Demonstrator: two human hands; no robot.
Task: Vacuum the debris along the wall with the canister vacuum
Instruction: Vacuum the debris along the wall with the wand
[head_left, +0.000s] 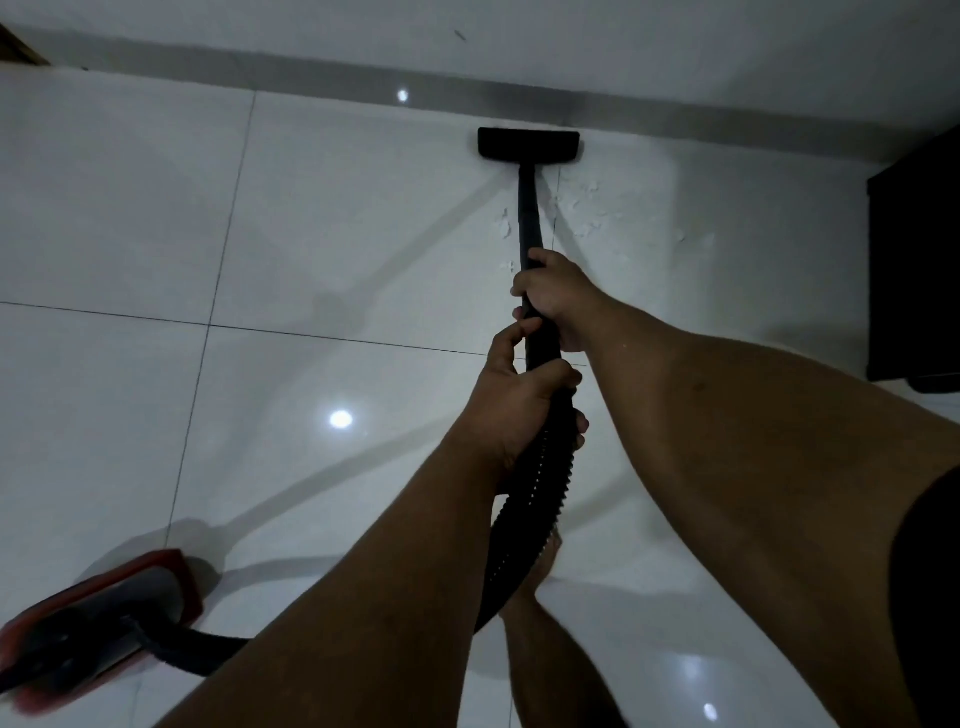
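Both hands around the black wand, arms outstretched

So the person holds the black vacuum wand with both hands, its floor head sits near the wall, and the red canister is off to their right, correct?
Not quite. The head view shows the red canister at the person's left, low in the frame. The rest stands: both the left hand and right hand grip the black wand, and the floor head sits near the wall.

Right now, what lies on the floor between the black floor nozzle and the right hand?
In the head view, white debris scraps lie on the tiles either side of the wand, between the floor nozzle and the right hand.
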